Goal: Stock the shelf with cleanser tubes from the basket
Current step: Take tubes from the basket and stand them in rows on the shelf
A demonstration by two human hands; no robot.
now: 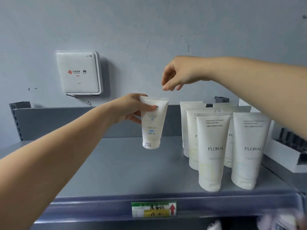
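Six FLORAL tubes (211, 151) standing on the grey shelf (116, 171), right half, bunched in two rows of three going back toward the rear panel. All upright, caps down, crimped ends up. Front pair plainly readable, the ones behind mostly hidden. Plus one smaller white tube (153, 122) off to their left, so seven tubes total. Two hands, one price tag (153, 209) on the shelf lip, one white router box (78, 72) on the wall above, one white tray (287, 153) with dark items at the far right edge.

Small tube held upright, long axis vertical with a slight tilt, cap pointing down at the shelf, crimp pointing up, printed face toward the camera. Cap looks just above the shelf or barely touching, can't really tell which.

Left hand (131, 108) wrapped round the upper part of that small tube from its left side, thumb across the front near the crimp, other fingers behind. Tube hangs down below the grip, well left of the FLORAL bunch with a clear gap between.

Right hand (179, 73) up in the air just above and to the right of the small tube's crimp, fingers drooping loosely curled, thumb close to the fingertips, nothing in it, not touching the tube.

Something blurry and white at the bottom right below the shelf, too smeared to make out.
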